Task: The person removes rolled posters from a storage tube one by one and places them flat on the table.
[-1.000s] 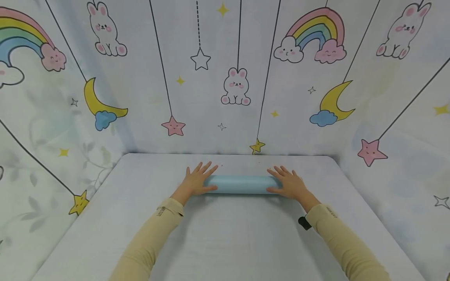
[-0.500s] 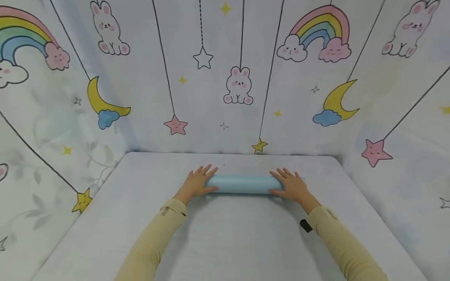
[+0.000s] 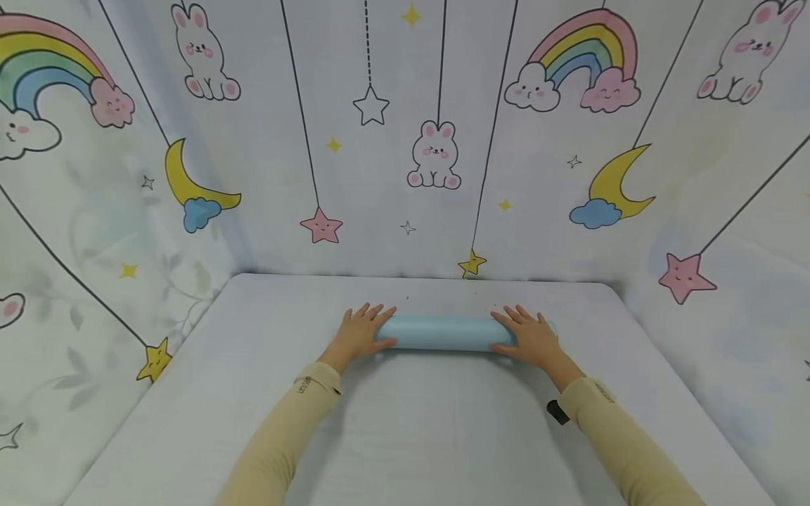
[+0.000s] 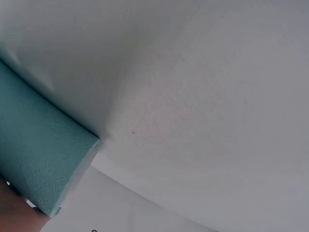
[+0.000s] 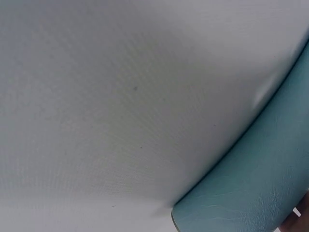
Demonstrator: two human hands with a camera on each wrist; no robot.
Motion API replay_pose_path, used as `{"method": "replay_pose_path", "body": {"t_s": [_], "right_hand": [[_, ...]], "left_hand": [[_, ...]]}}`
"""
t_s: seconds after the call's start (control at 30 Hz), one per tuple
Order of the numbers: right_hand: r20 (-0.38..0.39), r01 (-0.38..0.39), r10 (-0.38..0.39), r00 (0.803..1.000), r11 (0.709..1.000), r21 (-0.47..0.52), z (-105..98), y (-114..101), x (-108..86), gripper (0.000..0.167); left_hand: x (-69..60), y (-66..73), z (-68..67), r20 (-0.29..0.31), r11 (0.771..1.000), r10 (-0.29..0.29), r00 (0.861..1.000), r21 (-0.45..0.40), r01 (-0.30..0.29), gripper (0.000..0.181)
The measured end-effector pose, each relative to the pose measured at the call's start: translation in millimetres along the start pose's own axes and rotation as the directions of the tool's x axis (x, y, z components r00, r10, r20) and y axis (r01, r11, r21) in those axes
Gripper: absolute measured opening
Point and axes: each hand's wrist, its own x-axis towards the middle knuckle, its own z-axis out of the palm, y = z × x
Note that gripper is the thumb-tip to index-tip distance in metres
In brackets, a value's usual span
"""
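Observation:
A light blue rolled-up mat [image 3: 446, 333] with a creased, leathery surface lies crosswise on the white table, towards its far edge. My left hand [image 3: 359, 336] grips its left end, thumb along the near side and fingers over the far side. At the other end my right hand [image 3: 531, 339] grips it the same way, with a bit of the roll showing past the hand. The left wrist view has one end of the mat [image 4: 43, 145] at the left, part of a hand below it. In the right wrist view the mat [image 5: 251, 179] slants down the right side.
The white table [image 3: 430, 429] stretches out in front, with a few tiny specks near its far edge. Behind and on both sides hangs a pale cloth backdrop [image 3: 380, 176] printed with rabbits, stars, moons and rainbows. A small black object [image 3: 557, 412] sits at my right cuff.
Both hands' fingertips have drawn back a little towards the mat, and the fingers are less spread. The mat stays in place on the table; the whole view has shifted slightly.

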Motion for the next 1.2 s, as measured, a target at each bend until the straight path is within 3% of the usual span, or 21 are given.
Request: {"method": "replay_pose_path", "body": {"t_s": [0.53,0.93,1.2], "right_hand": [[-0.012,-0.013,0.013,1.000,0.999,0.029,2,-2,-1.6,0.075],[-0.008,0.001,-0.001,1.000,1.000,0.024,1,-3,-2.3,0.076],[-0.008,0.003,-0.003,1.000,1.000,0.013,-1,-3,-9.2,0.075]], "left_hand": [[-3.2,1.4,4.5,-0.049,1.000,0.006,0.999,0.023,-0.005,0.067],[-6.3,2.8,6.5,-0.042,1.000,-0.007,0.999,0.019,0.008,0.065],[-12.0,7.3,7.6,-0.040,1.000,0.016,0.999,0.025,-0.015,0.065]]}}
